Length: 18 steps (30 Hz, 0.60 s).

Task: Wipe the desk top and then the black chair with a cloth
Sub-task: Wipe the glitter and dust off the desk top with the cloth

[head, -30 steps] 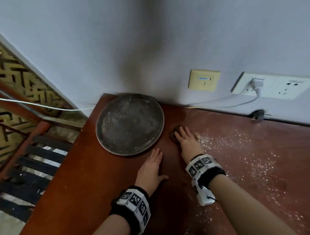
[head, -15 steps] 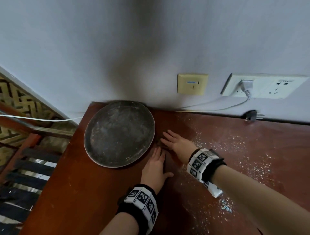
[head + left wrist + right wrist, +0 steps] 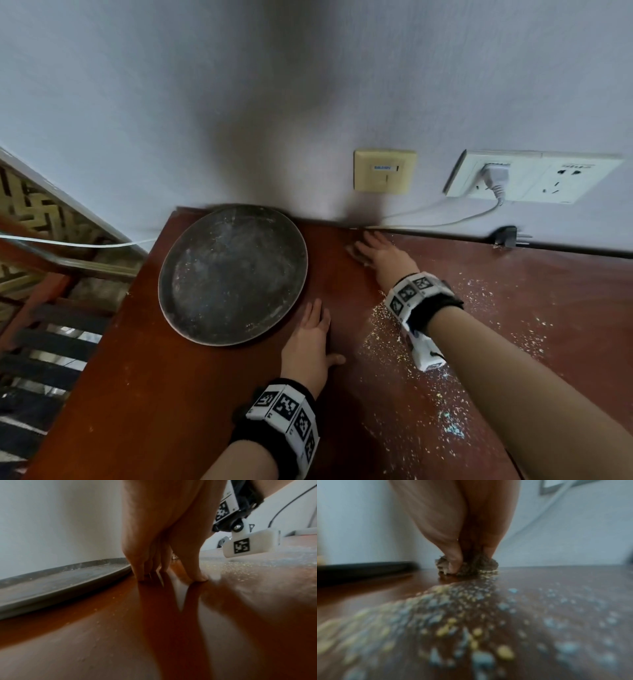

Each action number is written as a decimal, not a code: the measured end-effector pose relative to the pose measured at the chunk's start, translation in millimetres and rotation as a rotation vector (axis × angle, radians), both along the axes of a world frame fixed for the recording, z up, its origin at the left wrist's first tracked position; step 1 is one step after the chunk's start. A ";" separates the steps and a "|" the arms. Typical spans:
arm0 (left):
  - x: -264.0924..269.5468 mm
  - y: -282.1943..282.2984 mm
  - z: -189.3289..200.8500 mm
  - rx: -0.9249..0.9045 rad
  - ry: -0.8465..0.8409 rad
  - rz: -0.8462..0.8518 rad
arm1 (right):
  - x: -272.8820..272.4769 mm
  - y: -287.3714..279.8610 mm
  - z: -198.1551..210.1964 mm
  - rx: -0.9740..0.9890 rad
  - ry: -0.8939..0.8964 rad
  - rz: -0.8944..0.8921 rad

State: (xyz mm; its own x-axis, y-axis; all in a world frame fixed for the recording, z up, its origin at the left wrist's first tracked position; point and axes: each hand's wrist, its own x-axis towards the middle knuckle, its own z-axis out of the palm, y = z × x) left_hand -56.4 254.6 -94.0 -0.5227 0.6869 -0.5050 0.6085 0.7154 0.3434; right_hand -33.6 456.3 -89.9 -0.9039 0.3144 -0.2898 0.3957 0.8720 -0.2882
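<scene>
The reddish-brown desk top point(image 3: 164, 404) carries scattered pale crumbs point(image 3: 394, 329) on its right half. My right hand point(image 3: 380, 255) lies flat with straight fingers on a small brownish cloth point(image 3: 352, 251), pressing it down at the desk's back edge, close to the wall. The right wrist view shows the cloth point(image 3: 471, 566) bunched under the fingertips, with crumbs point(image 3: 447, 601) trailing toward the camera. My left hand point(image 3: 308, 339) rests flat and empty on the desk, its fingers beside the rim of a round dark pan point(image 3: 233, 274). A black chair is not clearly in view.
The pan point(image 3: 51, 588) takes up the desk's back left corner. On the wall are a yellow plate point(image 3: 383, 171) and a white socket strip point(image 3: 534, 178) with a plugged cable. A black plug point(image 3: 507, 236) lies at the back edge. Dark slats in a red frame point(image 3: 51, 342) stand left of the desk.
My right hand slid the cloth away from me, from beside the pan's rim to the back edge by the wall. The left hand stayed flat in place.
</scene>
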 end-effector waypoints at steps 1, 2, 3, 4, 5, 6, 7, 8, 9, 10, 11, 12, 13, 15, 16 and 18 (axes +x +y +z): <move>0.1 0.4 0.4 -0.001 -0.001 0.000 | -0.1 4.5 -0.3 0.021 0.015 -0.073; 0.0 0.6 0.8 -0.003 -0.002 0.000 | -1.3 1.6 0.8 0.038 0.003 -0.094; -0.4 0.6 0.1 -0.003 0.000 0.002 | -3.0 -6.6 1.4 0.049 -0.022 -0.046; -0.2 0.0 -0.3 -0.002 0.001 0.006 | -3.8 -17.1 2.5 0.054 -0.050 0.043; -0.1 -0.1 -0.4 0.001 0.001 0.012 | -2.4 -26.7 1.5 0.059 -0.063 0.149; 0.2 -0.4 -0.4 0.004 0.001 0.015 | -1.1 -32.6 0.9 0.055 -0.061 0.227; 0.3 -0.4 0.0 0.006 0.004 0.014 | -0.8 -31.3 1.2 0.048 -0.048 0.254; 0.6 -0.4 0.5 0.008 0.004 0.012 | -1.8 -24.5 1.6 0.032 -0.043 0.234; 0.6 -0.2 1.1 0.011 0.005 0.011 | -4.5 -15.0 0.5 0.006 -0.040 0.170; 0.7 0.1 1.5 0.011 0.003 0.010 | -6.8 -6.1 -0.1 -0.003 -0.032 0.071; 0.9 0.2 1.9 0.008 0.002 0.010 | -7.7 -0.2 -0.2 -0.007 -0.013 -0.044; 0.6 0.3 2.0 0.004 0.001 0.010 | -9.0 0.1 0.4 0.001 -0.003 -0.129; 0.5 0.1 1.8 0.002 0.001 0.010 | -10.1 -5.6 0.5 0.018 -0.003 -0.155; 0.0 -0.1 1.3 0.002 -0.007 0.013 | -10.3 -26.3 -0.4 0.036 -0.018 -0.059; -0.3 0.1 1.2 0.003 -0.011 0.014 | -8.7 -36.5 -2.0 0.046 -0.026 0.039; -1.1 0.1 1.2 0.002 -0.009 0.015 | -5.6 -39.3 -3.3 0.060 -0.023 0.182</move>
State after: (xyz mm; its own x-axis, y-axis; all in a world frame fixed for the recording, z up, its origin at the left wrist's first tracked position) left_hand -57.5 254.7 -92.8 -0.5282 0.6801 -0.5084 0.5949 0.7236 0.3500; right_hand -39.3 417.0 -93.2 -0.9408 0.1637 -0.2969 0.2358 0.9451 -0.2261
